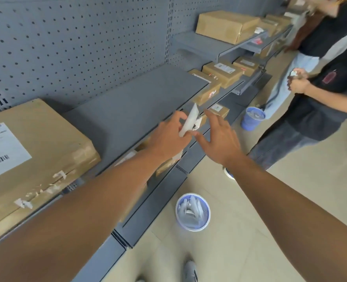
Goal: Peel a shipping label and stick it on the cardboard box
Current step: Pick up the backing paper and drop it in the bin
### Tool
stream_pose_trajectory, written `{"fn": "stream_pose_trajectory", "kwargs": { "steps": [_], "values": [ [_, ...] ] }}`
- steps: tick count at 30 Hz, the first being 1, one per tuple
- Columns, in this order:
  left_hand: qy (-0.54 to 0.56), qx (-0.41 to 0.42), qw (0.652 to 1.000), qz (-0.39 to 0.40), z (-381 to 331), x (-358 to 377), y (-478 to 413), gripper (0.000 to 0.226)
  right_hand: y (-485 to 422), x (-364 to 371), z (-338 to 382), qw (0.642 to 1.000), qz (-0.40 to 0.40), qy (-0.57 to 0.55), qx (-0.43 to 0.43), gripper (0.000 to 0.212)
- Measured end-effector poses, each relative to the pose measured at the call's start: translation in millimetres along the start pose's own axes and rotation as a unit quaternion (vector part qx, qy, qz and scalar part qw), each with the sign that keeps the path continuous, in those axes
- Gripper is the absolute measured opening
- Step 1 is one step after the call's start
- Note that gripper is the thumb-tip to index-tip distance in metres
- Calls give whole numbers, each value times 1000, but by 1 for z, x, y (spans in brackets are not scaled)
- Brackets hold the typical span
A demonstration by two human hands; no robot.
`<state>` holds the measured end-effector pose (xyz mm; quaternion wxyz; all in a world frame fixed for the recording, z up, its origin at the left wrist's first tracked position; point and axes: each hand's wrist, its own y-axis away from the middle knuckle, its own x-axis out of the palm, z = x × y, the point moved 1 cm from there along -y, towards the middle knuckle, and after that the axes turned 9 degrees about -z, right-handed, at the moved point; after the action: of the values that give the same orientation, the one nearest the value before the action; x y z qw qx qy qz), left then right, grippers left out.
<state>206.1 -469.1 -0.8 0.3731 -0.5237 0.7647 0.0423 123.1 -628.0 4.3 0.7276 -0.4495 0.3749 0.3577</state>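
Label sheet (pixel 190 121) between both hands (pixel 169 135)

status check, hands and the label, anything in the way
Left hand pinching white label sheet over the shelf. Right hand open beside it, empty. Labelled cardboard box far left. Nothing in the way.

Light was even and fairly bright, with no glare. A soft shadow lay on the grey metal shelf (pixel 127 102) beside the large brown cardboard box (pixel 36 143). The wide-angle lens bent straight lines, tilting the grey perforated back panel (pixel 77 37). The whole frame was soft and smeared, the far small cardboard boxes (pixel 223 73) blurriest.
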Motion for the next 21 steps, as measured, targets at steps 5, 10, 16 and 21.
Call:
{"fn": "stream_pose_trajectory", "kwargs": {
  "steps": [5, 10, 16, 21],
  "values": [
    [-21, -20, 1000, 11, 15, 47, 7, 43, 18, 20, -35, 1000, 8, -7, -5, 75],
    [-24, -44, 998, 33, 32, 102, 16, 46, 40, 58, -84, 998, 35, -29, 34, 78],
    [5, -69, 996, 61, 53, 164, 35, 46, 69, 97, -134, 994, 69, -46, 73, 90],
    [1, -68, 994, 80, 78, 219, 49, 38, 93, 128, -178, 992, 73, -51, 88, 83]
  ]
}}
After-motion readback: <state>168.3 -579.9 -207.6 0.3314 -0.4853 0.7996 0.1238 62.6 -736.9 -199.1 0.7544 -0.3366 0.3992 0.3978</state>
